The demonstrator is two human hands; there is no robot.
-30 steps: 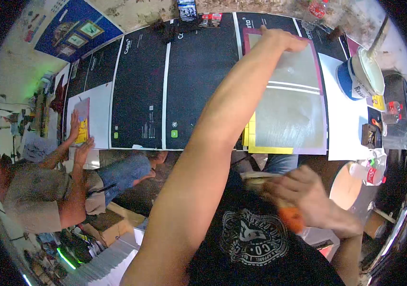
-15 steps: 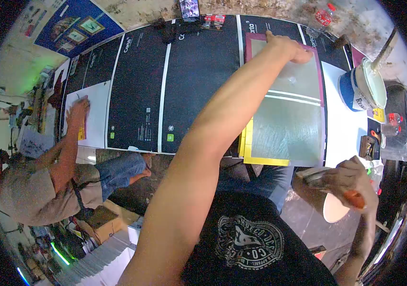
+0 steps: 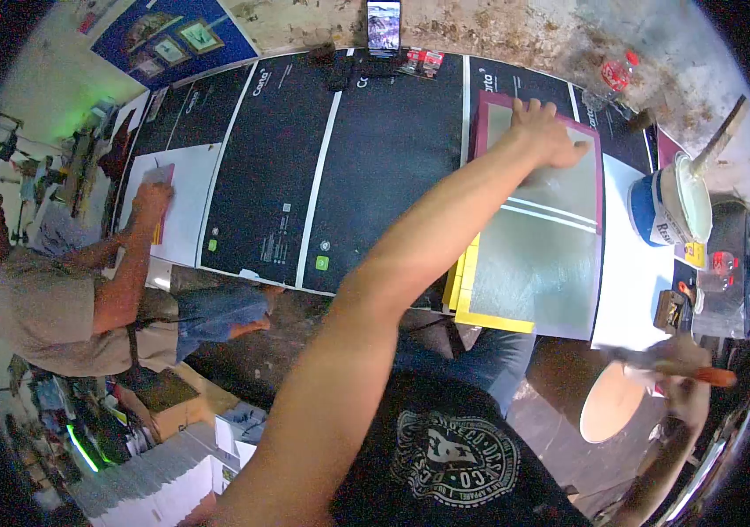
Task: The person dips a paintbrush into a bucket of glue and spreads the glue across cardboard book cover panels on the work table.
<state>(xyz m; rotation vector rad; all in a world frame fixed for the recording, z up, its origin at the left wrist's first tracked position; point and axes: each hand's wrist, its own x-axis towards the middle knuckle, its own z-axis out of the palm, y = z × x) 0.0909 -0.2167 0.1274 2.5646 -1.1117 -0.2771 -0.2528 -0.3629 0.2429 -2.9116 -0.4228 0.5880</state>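
My left hand rests with spread fingers on the far part of a pink-edged translucent sheet, which has yellow strips along its near left side. Nothing is gripped in it. Past the table's near right corner, my right hand is closed round an orange-handled tool; the tool's front end is blurred and points left. Below that hand is a round tan stool top. White paper lies between the sheet and a blue and white tub.
At the left, another person bends over white paper, hands on a small panel. A phone stands at the back edge. Bottles are at the back right. A stick rises from the tub.
My right hand has swung outward to the right with the tool, away from my body. My left hand stays on the sheet. The other person's hands have shifted on the small panel. The view has tilted.
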